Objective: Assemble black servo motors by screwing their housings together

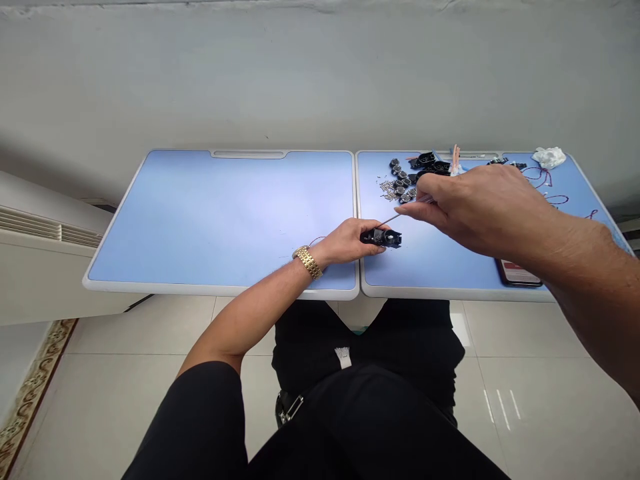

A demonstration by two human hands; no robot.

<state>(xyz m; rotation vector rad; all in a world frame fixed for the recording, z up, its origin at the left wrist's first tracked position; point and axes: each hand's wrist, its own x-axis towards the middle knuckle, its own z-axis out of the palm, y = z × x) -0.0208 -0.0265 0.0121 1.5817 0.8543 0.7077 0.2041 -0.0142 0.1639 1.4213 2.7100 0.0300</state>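
Note:
My left hand (347, 241) is closed around a small black plastic housing (383, 238), held low over the seam between two blue table tops. A thin wire trails out behind that hand, near the gold watch on the wrist. My right hand (463, 200) grips a screwdriver (390, 220) from above, its handle mostly hidden by the fingers. The thin metal shaft slants down to the left, and its tip reaches the housing; whether it sits on a screw is too small to tell.
Behind my right hand lie several round black parts (400, 181), a scatter of small screws (388, 189) and larger black housings (426, 160). Further right are crumpled white tissue (549, 157) and thin red wires (543, 177). A phone (519, 273) lies under my right forearm, near the table's front edge.

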